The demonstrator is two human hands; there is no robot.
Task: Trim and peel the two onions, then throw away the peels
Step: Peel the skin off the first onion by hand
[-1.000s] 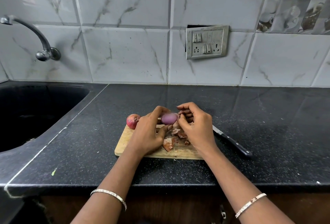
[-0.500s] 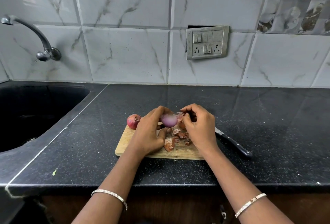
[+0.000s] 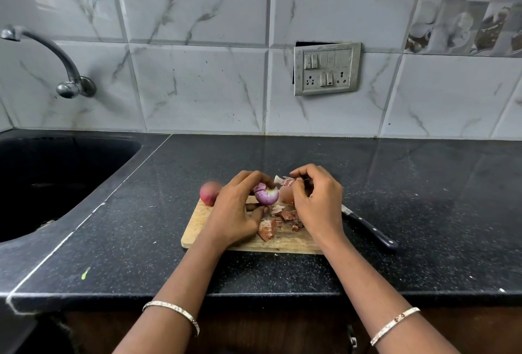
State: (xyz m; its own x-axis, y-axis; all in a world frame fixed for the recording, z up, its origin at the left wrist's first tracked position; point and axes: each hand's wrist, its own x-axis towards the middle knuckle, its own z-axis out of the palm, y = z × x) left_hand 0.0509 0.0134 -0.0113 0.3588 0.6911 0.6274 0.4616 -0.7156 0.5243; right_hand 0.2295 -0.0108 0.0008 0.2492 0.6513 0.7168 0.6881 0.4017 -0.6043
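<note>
- My left hand (image 3: 237, 212) grips the first onion (image 3: 266, 195) just above the cutting board (image 3: 197, 230), fingers curled round it. Since a second ago it has rolled, and the cut end now faces me.
- My right hand (image 3: 319, 201) pinches a strip of skin (image 3: 284, 180). It was picking at the onion's end; now the strip is lifted up and clear of the bulb.
- A brown shell of skin (image 3: 286, 195) sits between the onion and my right hand; can't tell if it's attached.
- Judgement: the first onion is nearly bare, purple wherever it shows.
- Loose peels (image 3: 278, 221) are piled on the board under my hands, not binned yet.
- The second onion (image 3: 210, 193) hasn't moved from the board's far left corner, skin on, so roughly half the job is left.
- The knife (image 3: 370, 230) lies on the counter right of the board, same spot.
</note>
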